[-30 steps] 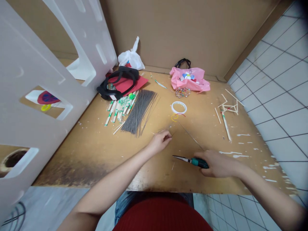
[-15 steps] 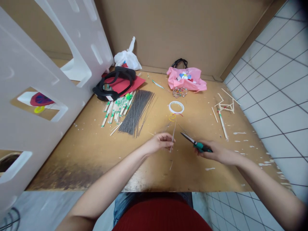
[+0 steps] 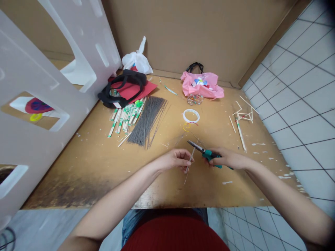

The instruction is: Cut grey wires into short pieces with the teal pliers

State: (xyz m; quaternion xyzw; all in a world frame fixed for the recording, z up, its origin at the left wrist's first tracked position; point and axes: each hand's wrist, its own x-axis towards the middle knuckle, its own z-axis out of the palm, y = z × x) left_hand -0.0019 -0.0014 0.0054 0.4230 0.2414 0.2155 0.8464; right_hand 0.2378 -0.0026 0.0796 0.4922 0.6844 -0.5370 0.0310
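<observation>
My left hand pinches a thin pale stick-like strip that stands out tilted above the fingers; a finer end shows below the hand. Whether it is wire or plastic I cannot tell. My right hand is closed around the handles of green-and-black scissors. Their dark blades point left and lie across the upper part of the strip, and I cannot tell whether they touch it. Beyond the hands lie a white ring-shaped roll and yellow and red bits of wire.
Grey wires lie in a bundle beside green-and-white wrapped chopsticks. Behind are a black strap headset, red sheet and white bag. A pink bag and a stick frame stand right. A white plastic panel borders the left.
My right hand has moved left with the scissors, bringing the blades to the strip. The strip in my left hand now leans further right.
</observation>
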